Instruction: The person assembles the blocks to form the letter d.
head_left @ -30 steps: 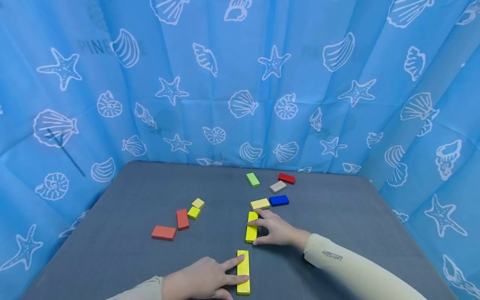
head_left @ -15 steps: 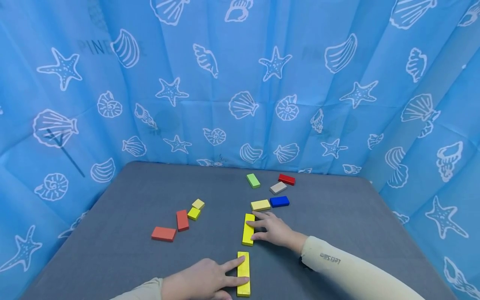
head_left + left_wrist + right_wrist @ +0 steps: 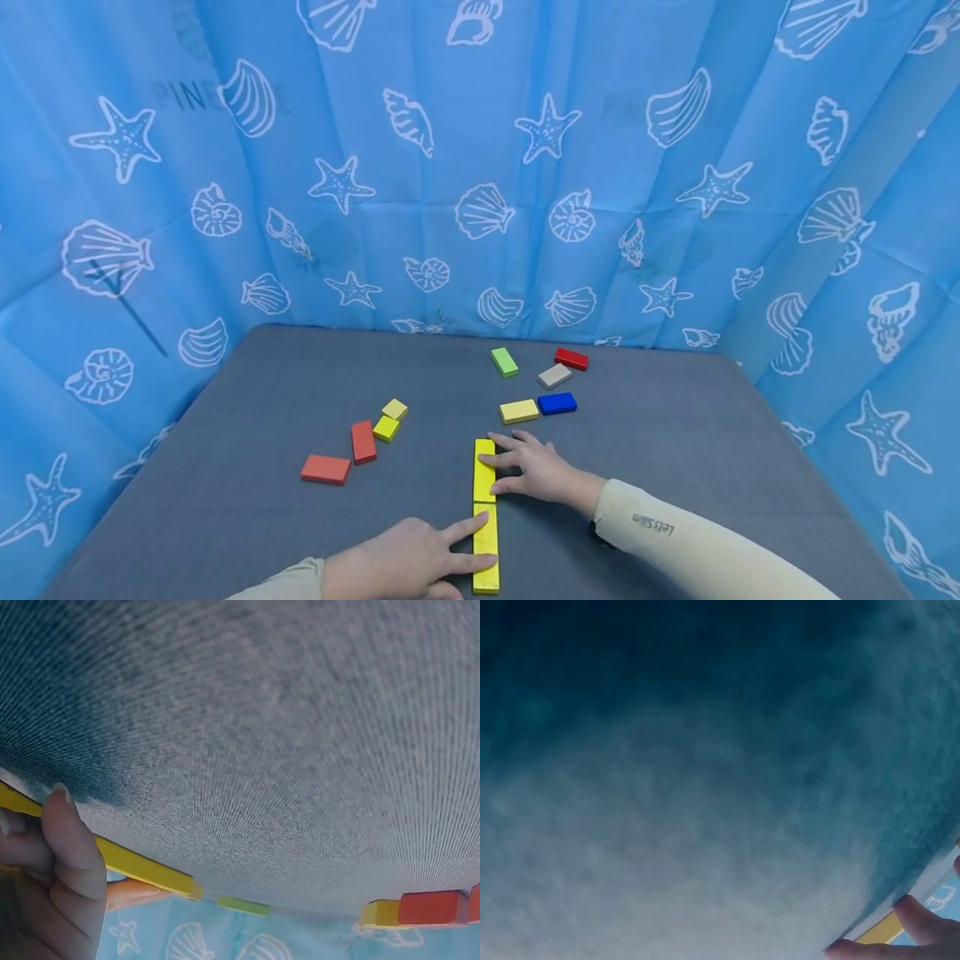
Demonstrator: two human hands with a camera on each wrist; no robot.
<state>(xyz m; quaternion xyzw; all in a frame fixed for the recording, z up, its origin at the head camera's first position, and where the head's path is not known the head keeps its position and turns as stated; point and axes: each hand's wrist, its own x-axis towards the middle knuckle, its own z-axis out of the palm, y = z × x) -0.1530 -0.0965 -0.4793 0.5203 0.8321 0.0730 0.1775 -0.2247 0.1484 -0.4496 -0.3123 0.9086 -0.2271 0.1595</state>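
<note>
In the head view two bright yellow blocks lie end to end in a line on the grey table. My left hand (image 3: 408,554) rests two straight, spread fingers on top of the near yellow block (image 3: 486,537). My right hand (image 3: 536,471) touches the far yellow block (image 3: 483,471) from the right, fingers spread over its far end and top, thumb at its right side. In the left wrist view the yellow blocks (image 3: 142,866) run past my left thumb (image 3: 71,840). Low in the right wrist view, fingertips (image 3: 915,911) show beside a yellow block edge (image 3: 881,930).
On the left of the grey table (image 3: 247,517) lie two orange-red blocks (image 3: 326,469) and two small yellow pieces (image 3: 387,429). Farther back sit a pale yellow block (image 3: 518,411), blue block (image 3: 557,403), beige block (image 3: 554,376), red block (image 3: 572,359) and green block (image 3: 504,362). A blue curtain (image 3: 450,150) hangs behind.
My right hand has slid the far yellow block left and toward me, straightening it until it lines up against the near block's end. The left hand has stayed in place.
</note>
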